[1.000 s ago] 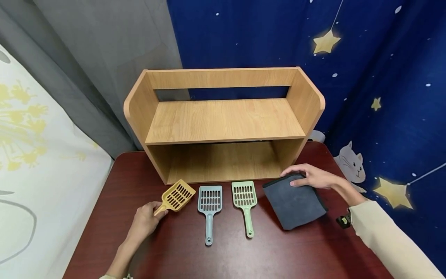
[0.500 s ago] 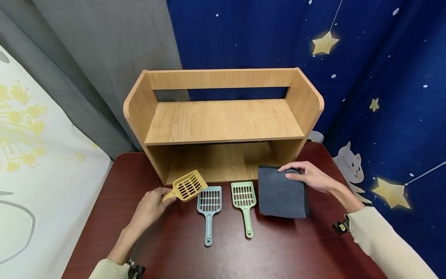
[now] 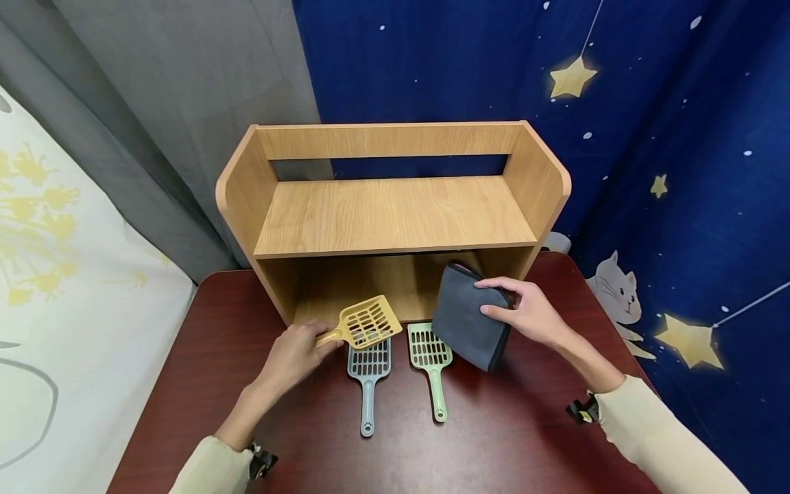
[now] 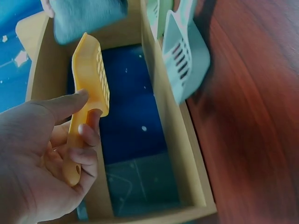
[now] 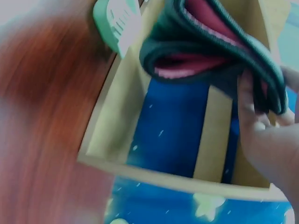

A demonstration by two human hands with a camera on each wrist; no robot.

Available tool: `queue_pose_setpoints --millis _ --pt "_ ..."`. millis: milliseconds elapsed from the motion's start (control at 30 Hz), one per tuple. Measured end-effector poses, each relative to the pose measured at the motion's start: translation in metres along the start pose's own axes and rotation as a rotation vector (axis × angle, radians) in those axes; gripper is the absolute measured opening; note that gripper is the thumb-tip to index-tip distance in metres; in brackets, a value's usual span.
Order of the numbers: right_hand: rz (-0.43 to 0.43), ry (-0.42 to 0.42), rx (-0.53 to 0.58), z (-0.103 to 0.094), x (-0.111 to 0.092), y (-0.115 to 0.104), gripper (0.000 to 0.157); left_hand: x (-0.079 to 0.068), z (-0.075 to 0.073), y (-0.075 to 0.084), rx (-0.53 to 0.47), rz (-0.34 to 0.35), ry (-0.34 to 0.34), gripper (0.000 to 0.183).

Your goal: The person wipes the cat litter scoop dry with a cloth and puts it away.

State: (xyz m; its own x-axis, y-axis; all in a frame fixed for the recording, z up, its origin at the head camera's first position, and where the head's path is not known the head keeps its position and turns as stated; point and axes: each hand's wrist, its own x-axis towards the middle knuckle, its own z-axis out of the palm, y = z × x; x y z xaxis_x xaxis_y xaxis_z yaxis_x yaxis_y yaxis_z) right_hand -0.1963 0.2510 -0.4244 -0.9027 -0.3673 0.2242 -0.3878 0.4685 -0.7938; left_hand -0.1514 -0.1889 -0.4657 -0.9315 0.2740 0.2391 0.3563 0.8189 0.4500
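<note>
My left hand (image 3: 296, 353) holds a yellow cat litter scoop (image 3: 369, 322) by its handle, the slotted head pointing right. In the left wrist view, thumb and fingers wrap the scoop's handle (image 4: 77, 135). The head overlaps the top of a blue-grey litter scoop (image 3: 368, 387) lying on the table. A green litter scoop (image 3: 435, 374) lies to its right. My right hand (image 3: 521, 312) pinches a folded dark grey cloth (image 3: 470, 315) at its right edge, tilted in front of the shelf's lower opening. The right wrist view shows pink lining (image 5: 187, 67) inside the cloth's folds.
A two-tier wooden shelf (image 3: 398, 213) stands at the back of the dark red table (image 3: 308, 439). Behind it hang a grey curtain (image 3: 185, 82) and a blue star-patterned curtain (image 3: 432, 62). White fabric (image 3: 80, 343) hangs at the left.
The left hand has carried the yellow scoop up and right, over the blue-grey scoop. The right hand has brought the cloth leftward and up toward the shelf, turning it.
</note>
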Motion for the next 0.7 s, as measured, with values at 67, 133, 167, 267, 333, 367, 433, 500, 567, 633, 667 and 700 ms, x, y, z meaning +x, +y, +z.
queue_pose_setpoints --millis 67,133,167,267,333,367,433,500,567,633,667,700 --pt "-0.036 0.056 -0.062 0.007 0.003 -0.006 0.039 0.005 0.002 0.004 -0.006 0.032 0.009 0.02" --pt "-0.08 0.091 -0.112 0.014 0.006 -0.013 0.039 0.01 0.004 0.008 -0.005 0.065 0.022 0.02" --pt "-0.103 0.101 -0.136 0.017 0.008 -0.017 0.039 0.013 0.004 0.01 -0.003 0.083 0.031 0.02" --pt "-0.18 0.104 -0.201 0.027 0.015 -0.025 0.039 0.021 0.006 0.016 -0.004 0.109 0.039 0.02" --pt "-0.235 0.103 -0.229 0.033 0.02 -0.029 0.039 0.026 0.008 0.021 -0.003 0.121 0.036 0.021" --pt "-0.263 0.104 -0.241 0.037 0.023 -0.031 0.04 0.029 0.009 0.024 -0.004 0.125 0.032 0.022" --pt "-0.323 0.109 -0.261 0.043 0.028 -0.034 0.04 0.033 0.012 0.029 -0.01 0.135 0.019 0.024" --pt "-0.375 0.115 -0.276 0.05 0.033 -0.038 0.04 0.038 0.015 0.035 -0.005 0.147 0.011 0.025" --pt "-0.406 0.118 -0.29 0.056 0.037 -0.042 0.039 0.042 0.018 0.039 -0.003 0.158 0.006 0.025" --pt "-0.412 0.118 -0.293 0.062 0.04 -0.043 0.038 0.046 0.021 0.043 0.002 0.167 0.006 0.025" --pt "-0.406 0.119 -0.292 0.065 0.042 -0.044 0.038 0.047 0.023 0.044 0.006 0.169 0.007 0.025" --pt "-0.396 0.117 -0.29 0.068 0.044 -0.045 0.038 0.049 0.024 0.045 0.007 0.17 0.006 0.026"
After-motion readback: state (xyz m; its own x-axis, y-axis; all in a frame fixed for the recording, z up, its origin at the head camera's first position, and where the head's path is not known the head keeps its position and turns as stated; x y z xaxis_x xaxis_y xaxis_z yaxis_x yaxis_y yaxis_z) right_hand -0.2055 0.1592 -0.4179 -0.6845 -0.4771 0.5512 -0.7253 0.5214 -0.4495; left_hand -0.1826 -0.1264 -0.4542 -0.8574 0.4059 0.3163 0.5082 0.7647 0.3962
